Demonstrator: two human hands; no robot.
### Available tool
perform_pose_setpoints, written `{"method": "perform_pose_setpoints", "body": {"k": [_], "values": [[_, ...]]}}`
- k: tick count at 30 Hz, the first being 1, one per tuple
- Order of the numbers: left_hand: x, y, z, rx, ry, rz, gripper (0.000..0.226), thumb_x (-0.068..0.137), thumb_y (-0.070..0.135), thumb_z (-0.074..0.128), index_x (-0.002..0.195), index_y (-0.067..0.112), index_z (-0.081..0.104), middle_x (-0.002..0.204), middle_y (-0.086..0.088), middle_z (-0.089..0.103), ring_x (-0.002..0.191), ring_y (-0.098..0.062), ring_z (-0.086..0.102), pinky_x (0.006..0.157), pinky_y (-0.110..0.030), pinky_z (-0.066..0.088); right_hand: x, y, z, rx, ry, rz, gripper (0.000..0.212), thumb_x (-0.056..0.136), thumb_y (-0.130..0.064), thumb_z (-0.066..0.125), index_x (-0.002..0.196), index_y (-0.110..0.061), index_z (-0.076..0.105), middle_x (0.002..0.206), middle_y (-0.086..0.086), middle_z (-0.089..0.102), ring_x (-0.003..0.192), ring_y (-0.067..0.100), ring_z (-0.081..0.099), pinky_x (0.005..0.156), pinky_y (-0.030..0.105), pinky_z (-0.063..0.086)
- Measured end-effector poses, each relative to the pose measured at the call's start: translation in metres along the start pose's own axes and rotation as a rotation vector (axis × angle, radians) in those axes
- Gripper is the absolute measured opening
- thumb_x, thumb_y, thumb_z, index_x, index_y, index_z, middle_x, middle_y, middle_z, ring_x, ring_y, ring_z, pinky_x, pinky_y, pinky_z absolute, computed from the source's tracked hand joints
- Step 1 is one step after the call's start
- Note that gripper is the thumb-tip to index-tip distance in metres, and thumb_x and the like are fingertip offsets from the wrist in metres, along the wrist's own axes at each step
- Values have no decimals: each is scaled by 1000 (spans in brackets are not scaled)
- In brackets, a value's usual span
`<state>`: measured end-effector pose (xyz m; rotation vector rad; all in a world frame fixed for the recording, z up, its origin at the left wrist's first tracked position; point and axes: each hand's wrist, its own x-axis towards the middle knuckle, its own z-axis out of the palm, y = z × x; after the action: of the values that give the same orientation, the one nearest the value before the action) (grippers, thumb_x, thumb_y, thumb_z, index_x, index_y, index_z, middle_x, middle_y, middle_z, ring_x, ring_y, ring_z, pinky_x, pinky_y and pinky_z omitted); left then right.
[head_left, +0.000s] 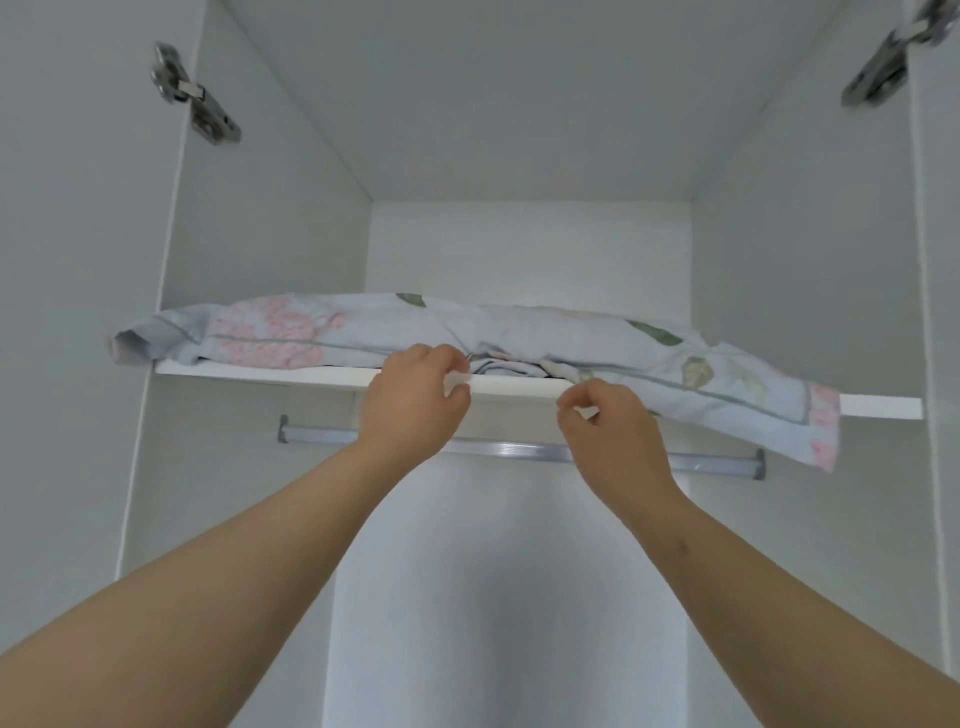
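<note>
Pale-blue cloth (389, 322) lies on the shelf (260, 372) above left hand (415, 402) and right hand (610, 434), both clenched empty.

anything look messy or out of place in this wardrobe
Yes. The floral cloth lies bunched and rumpled along the shelf rather than folded flat. Its right end has slipped over the shelf's front edge and droops toward the hanging rail. Its left end sticks out past the shelf's corner too.

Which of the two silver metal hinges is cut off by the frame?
The right-hand silver hinge, clipped at the top corner; the left hinge shows whole.
</note>
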<state>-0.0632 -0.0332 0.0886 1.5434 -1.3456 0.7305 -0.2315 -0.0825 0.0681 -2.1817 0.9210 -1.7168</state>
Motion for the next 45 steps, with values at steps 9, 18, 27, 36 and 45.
{"method": "perform_pose_setpoints", "body": {"k": [9,18,27,36,45], "values": [[32,-30,34,155,-179,109,58,87,57,43,135,27,34,138,5,44,131,-17,34,105,-40,19,43,18,25,-516,-102,-306,39,96,-35,36,135,-37,37,147,-13,33,137,14,23,107,36,14],[70,-35,15,-245,-382,-118,25,90,30,53,72,16,61,70,0,55,71,-21,49,67,-28,36,71,10,41,-579,68,-90,32,94,-47,35,91,-25,58,108,3,63,109,27,48,91,39,27],[52,-47,11,-281,-200,74,19,89,25,57,69,24,55,67,11,53,73,-15,50,76,-33,40,62,7,32,-333,70,-76,21,94,-29,42,89,-26,62,105,4,64,110,26,50,88,34,24],[54,-28,-8,-417,-111,145,21,93,20,50,73,25,49,64,9,45,59,-7,40,50,-13,31,50,-12,5,-400,199,-291,18,98,-20,38,83,-25,48,62,-13,44,76,14,42,95,30,21],[34,4,-29,-345,-149,455,17,86,25,62,74,31,50,66,14,48,63,3,43,60,-13,32,61,-10,-10,-211,255,-98,18,98,-22,35,89,-11,46,84,14,56,87,34,55,78,40,43]]}}
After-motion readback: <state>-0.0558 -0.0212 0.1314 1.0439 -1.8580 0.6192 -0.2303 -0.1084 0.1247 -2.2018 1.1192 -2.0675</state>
